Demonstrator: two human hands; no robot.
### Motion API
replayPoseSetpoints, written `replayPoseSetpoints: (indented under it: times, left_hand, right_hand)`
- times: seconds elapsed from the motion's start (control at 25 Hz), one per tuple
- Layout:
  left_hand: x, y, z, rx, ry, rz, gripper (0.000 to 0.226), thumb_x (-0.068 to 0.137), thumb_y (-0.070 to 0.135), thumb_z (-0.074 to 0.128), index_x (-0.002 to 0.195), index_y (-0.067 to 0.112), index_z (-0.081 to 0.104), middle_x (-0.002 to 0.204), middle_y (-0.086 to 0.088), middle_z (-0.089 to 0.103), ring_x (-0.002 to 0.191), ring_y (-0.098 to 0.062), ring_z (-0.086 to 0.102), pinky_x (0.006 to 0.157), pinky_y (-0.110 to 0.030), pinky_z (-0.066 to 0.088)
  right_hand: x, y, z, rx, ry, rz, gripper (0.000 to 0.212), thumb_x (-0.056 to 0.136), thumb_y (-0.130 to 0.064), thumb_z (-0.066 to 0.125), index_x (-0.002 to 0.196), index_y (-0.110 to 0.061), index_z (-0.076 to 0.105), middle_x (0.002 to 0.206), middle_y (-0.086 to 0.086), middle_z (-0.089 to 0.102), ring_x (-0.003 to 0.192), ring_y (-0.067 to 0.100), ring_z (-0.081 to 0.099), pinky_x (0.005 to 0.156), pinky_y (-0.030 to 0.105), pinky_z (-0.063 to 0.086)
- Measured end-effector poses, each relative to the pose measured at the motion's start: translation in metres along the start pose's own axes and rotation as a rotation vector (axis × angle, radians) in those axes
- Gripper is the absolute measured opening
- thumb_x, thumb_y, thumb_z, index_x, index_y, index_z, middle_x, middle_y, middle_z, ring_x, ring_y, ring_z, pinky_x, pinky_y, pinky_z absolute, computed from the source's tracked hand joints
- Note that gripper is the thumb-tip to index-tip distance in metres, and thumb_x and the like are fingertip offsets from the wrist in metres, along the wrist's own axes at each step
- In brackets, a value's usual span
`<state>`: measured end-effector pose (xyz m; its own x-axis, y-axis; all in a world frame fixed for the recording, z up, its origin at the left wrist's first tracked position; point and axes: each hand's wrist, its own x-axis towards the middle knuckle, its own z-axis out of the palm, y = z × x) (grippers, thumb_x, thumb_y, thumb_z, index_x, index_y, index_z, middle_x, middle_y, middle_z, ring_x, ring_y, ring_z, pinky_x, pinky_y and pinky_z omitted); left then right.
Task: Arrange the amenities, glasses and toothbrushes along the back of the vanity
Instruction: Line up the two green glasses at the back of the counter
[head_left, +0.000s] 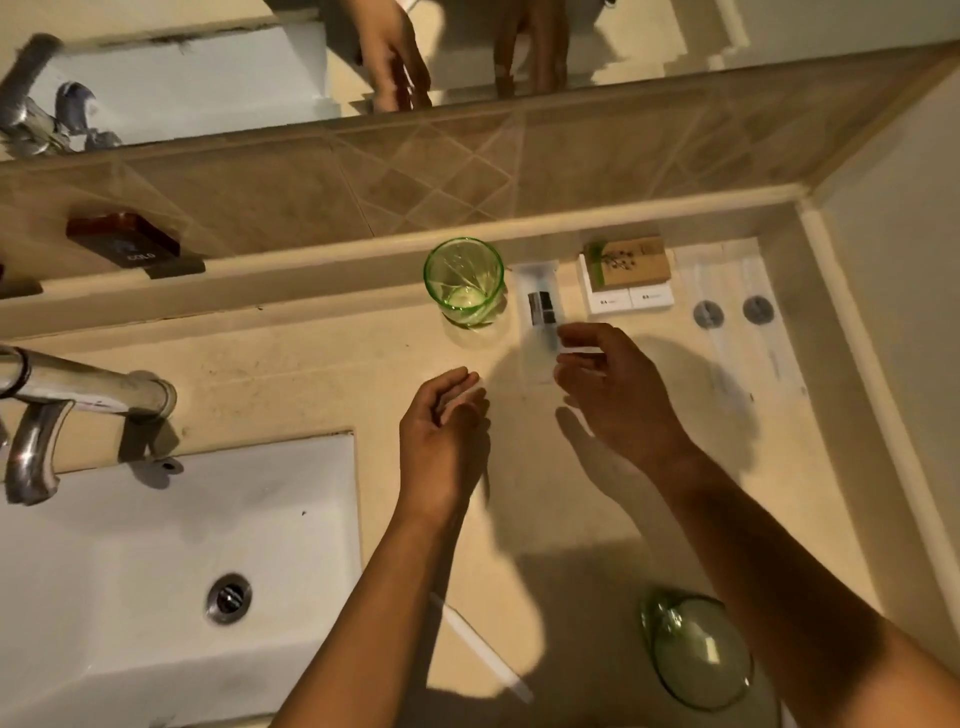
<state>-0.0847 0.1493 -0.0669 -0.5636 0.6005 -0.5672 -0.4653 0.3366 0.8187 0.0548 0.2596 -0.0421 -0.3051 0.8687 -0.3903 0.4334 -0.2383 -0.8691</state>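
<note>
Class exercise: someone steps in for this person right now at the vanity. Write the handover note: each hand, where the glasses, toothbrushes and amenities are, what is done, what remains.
Left hand: loosely curled over the counter, holding nothing.
Right hand: pinching the near end of a clear wrapped packet, apparently a toothbrush kit, lying just right of the upright green glass.
Already along the back: that glass, the boxed amenities, two wrapped packets in the right corner.
Left to do: settle the pinched packet, then move the second green glass from the counter's front edge to the back row.
</note>
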Motion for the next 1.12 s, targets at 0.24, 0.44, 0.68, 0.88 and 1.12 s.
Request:
replayPoseSetpoints:
  times: [0.24,0.44,0.68,0.88,1.12]
  left_hand:
    - [-0.079,-0.062,0.012,0.141,-0.233,-0.056,0.032,0.091,-0.022,0.046,0.095,0.0,0.068,0.085,-0.014,0.075,0.074,-0.026,0.073,0.072,-0.035,0.059]
    - [-0.123,-0.131,0.013,0.475,-0.37,0.01,0.054,0.075,-0.017,0.052,0.084,0.03,0.076,0.082,0.001,0.076,0.076,-0.016,0.071,0.074,-0.035,0.055]
    - [-0.155,-0.143,0.02,0.518,-0.443,-0.008,0.05,0.079,-0.013,0.062,0.114,0.023,0.065,0.112,-0.003,0.071,0.102,-0.025,0.068,0.077,-0.034,0.058]
    - [-0.162,-0.136,0.021,0.534,-0.49,0.04,0.054,0.081,-0.013,0.067,0.126,0.017,0.061,0.121,0.0,0.069,0.109,-0.018,0.068,0.085,-0.036,0.061]
    - [-0.148,-0.122,0.006,0.488,-0.496,0.044,0.059,0.082,-0.024,0.061,0.135,0.002,0.057,0.12,-0.007,0.069,0.102,-0.003,0.068,0.076,-0.017,0.056]
  right_hand:
    - [-0.081,0.049,-0.095,-0.33,-0.039,-0.061,0.02,0.098,-0.008,0.054,0.106,-0.019,0.069,0.1,-0.005,0.069,0.088,-0.003,0.063,0.072,0.0,0.045]
    - [-0.151,0.115,-0.141,-0.524,-0.199,0.112,0.048,0.085,0.011,0.054,0.113,-0.026,0.065,0.105,-0.007,0.066,0.099,0.012,0.065,0.079,0.013,0.045]
    - [-0.189,0.148,-0.126,-0.386,-0.284,0.15,0.069,0.078,0.004,0.071,0.136,-0.026,0.049,0.118,-0.007,0.058,0.101,0.003,0.059,0.072,0.01,0.052]
    - [-0.192,0.151,-0.114,-0.353,-0.228,0.098,0.071,0.075,-0.004,0.079,0.136,-0.029,0.049,0.122,-0.004,0.06,0.102,0.006,0.062,0.079,0.017,0.056]
    - [-0.176,0.135,-0.098,-0.333,-0.25,0.05,0.07,0.072,-0.004,0.083,0.134,-0.021,0.055,0.12,-0.002,0.059,0.105,0.015,0.064,0.081,0.023,0.058]
